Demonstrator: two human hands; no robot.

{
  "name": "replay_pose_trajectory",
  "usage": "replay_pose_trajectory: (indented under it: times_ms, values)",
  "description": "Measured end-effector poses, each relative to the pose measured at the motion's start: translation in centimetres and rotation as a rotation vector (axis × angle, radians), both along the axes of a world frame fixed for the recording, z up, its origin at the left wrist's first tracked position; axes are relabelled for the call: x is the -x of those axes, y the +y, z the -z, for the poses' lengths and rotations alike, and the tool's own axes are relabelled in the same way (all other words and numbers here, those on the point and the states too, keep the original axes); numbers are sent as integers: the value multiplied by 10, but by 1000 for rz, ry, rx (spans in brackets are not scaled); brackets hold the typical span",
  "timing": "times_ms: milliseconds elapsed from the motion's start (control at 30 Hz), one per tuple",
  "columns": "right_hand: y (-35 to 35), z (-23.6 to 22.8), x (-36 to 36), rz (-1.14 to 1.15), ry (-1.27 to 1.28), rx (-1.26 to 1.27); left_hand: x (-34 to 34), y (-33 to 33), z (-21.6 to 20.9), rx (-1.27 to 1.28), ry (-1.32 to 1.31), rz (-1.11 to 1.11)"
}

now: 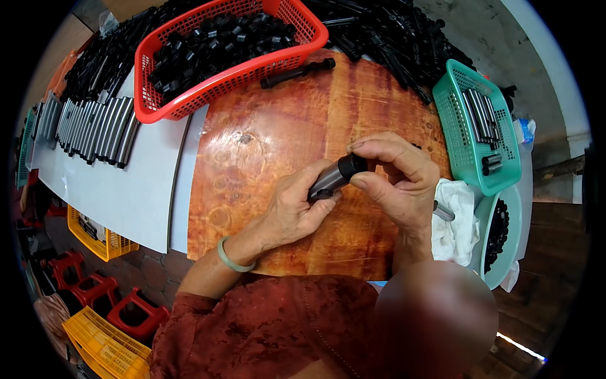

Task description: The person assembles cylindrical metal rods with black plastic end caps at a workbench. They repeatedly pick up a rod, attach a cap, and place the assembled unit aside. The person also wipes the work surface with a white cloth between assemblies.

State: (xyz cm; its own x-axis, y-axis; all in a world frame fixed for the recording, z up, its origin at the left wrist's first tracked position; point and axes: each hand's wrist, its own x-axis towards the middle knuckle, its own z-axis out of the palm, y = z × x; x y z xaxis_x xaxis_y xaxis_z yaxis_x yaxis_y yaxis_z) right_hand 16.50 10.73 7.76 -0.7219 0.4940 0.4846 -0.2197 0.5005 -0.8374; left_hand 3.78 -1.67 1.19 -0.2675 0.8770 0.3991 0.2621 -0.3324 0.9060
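My left hand (297,203) is wrapped round a short grey metallic tube (330,180), held tilted above the brown wooden board (233,170). A black cap (352,166) sits on the tube's upper right end. Thumb and fingers of my right hand (401,177) pinch this cap from the right. Part of the tube is hidden inside my left palm. Beside my right wrist, a metal rod end (444,211) lies on a crumpled white cloth (456,230). Farther off on the board rests a black tube (297,74).
A red basket (237,71) of small black caps stands at the back. Black tubes (391,38) are heaped behind it. Grey tubes (101,129) line the left. On the right are a green basket (502,148) with tubes and a pale green bowl (510,221) of black parts.
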Motion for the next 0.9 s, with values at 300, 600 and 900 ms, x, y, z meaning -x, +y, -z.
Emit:
replay_pose_trajectory:
  times_ms: [300,600,900]
  values:
    - [1,-6,-4,-34,-112,-39,0,-1,0,14,17,16]
    - [-4,-22,-2,-14,-198,-229,-2,-1,0,-38,46,-10]
    - [-9,-31,4,44,-319,-350,-4,1,6,-98,81,-52]
